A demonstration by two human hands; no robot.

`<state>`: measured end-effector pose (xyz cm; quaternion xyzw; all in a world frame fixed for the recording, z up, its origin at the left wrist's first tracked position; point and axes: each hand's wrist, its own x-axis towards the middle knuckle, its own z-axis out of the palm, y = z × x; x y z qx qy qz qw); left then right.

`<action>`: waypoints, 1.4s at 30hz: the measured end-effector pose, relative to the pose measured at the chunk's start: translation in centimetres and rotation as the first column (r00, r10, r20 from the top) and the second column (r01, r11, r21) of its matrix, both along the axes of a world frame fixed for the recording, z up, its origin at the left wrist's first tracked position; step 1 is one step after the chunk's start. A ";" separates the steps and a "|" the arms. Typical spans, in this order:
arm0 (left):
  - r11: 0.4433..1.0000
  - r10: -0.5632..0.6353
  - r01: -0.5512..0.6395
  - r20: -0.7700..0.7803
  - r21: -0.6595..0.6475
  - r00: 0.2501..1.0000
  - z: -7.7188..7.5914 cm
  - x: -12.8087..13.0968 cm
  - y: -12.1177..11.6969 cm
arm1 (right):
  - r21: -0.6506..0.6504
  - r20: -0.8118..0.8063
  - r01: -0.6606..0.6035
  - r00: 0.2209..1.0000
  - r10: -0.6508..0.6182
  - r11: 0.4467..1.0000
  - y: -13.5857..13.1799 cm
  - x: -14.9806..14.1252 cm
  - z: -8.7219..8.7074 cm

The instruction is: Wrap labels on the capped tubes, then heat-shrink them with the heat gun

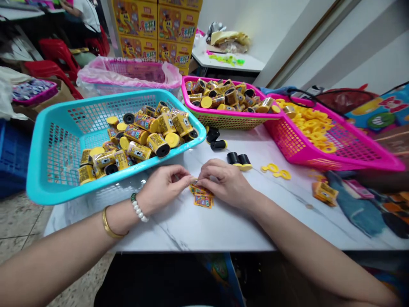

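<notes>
White marbled tabletop (262, 217), ctr; yellow printed cartons (139, 19), top; turq. plastic basket (57, 187), upper L. L hand (162, 187) & R hand (227, 181) pinched, contents unclear, at orange printed packets (203, 201).

"HAVE A NICE DAY" ran along the bag-lined pink basket (128, 62). Chinese lettering ending in "杯!" stood on the stacked yellow boxes (140, 21); smaller print was illegible.

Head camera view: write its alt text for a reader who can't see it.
A person's left hand and right hand are close together over small printed labels on a white marbled table. At left, a turquoise basket holds yellow-wrapped canisters; beyond, a pink basket holds more, and another, at right, holds yellow ring-shaped pieces.
</notes>
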<state>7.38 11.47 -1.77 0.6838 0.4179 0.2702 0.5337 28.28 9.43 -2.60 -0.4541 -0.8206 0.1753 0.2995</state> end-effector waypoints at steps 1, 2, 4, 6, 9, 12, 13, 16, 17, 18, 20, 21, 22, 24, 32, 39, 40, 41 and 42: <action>0.996 0.016 -0.013 0.037 -0.094 0.999 0.1 0.0 0.0 | 0.018 -0.047 0.013 0.999 -0.013 1.000 -0.1 -0.2 0.3; 0.984 0.023 -0.010 0.069 -0.177 0.997 0.1 0.1 0.0 | 0.017 -0.095 0.024 0.995 -0.022 1.000 -0.3 -0.5 0.6; 0.961 0.012 0.019 0.113 -0.276 0.994 0.2 0.0 0.1 | -0.085 -0.190 0.034 0.981 -0.049 0.996 -0.6 -1.0 1.1; 0.953 -0.008 0.048 0.135 -0.299 0.991 0.1 0.0 0.2 | -0.318 -0.314 0.013 0.942 -0.119 0.948 -0.7 -1.2 1.4; 0.953 -0.021 0.072 0.173 -0.295 0.985 0.0 0.0 0.4 | -0.666 -0.425 -0.091 0.862 -0.277 0.740 -0.5 -0.9 1.5; 0.954 -0.019 0.091 0.246 -0.285 0.969 0.0 0.0 0.3 | -0.796 -0.421 -0.194 0.858 -0.295 0.574 -0.2 -0.7 1.3; 0.957 0.000 0.075 0.256 -0.279 0.967 0.0 0.1 0.3 | -0.807 -0.434 -0.216 0.849 -0.303 0.550 -0.1 -0.7 1.2; 0.966 0.069 0.000 0.257 -0.259 0.964 0.2 0.1 0.1 | -0.807 -0.512 -0.251 0.749 -0.421 0.535 0.0 -0.8 1.1; 0.967 0.079 -0.011 0.259 -0.255 0.963 0.3 0.1 0.1 | -0.810 -0.529 -0.259 0.710 -0.465 0.526 0.1 -0.8 1.1; 0.967 0.080 -0.011 0.264 -0.254 0.961 0.3 0.1 0.1 | -0.815 -0.536 -0.268 0.683 -0.496 0.513 0.1 -0.8 1.2; 0.967 0.076 -0.004 0.273 -0.255 0.959 0.4 0.1 0.1 | -0.832 -0.526 -0.286 0.680 -0.511 0.476 0.2 -0.5 1.2; 0.967 0.077 -0.004 0.277 -0.255 0.958 0.4 0.1 0.1 | -0.842 -0.511 -0.295 0.704 -0.493 0.452 0.2 -0.4 1.3; 0.967 0.076 -0.002 0.283 -0.254 0.956 0.5 0.2 0.2 | -0.850 -0.495 -0.303 0.737 -0.459 0.430 0.1 -0.4 1.3; 0.967 0.065 0.014 0.301 -0.255 0.952 0.6 0.2 0.2 | -0.855 -0.474 -0.311 0.792 -0.385 0.415 0.0 -0.5 1.2; 0.941 0.203 -0.118 0.249 -0.319 0.947 0.6 0.5 -0.8 | -0.691 -0.537 -0.075 0.720 -0.440 0.719 -1.0 -2.3 1.3; 0.931 0.267 -0.173 0.275 -0.323 0.924 1.2 0.6 -2.0 | -0.587 -0.439 0.126 0.781 -0.445 0.800 -1.1 -2.4 0.8; 0.930 0.275 -0.180 0.282 -0.321 0.919 1.3 0.6 -2.1 | -0.576 -0.432 0.131 0.789 -0.437 0.807 -1.1 -2.4 0.7; 0.929 0.281 -0.185 0.288 -0.320 0.916 1.4 0.5 -2.1 | -0.564 -0.428 0.136 0.796 -0.429 0.815 -1.1 -2.5 0.7; 0.929 0.286 -0.189 0.291 -0.319 0.913 1.5 0.5 -2.2 | -0.552 -0.424 0.141 0.801 -0.422 0.822 -1.1 -2.5 0.7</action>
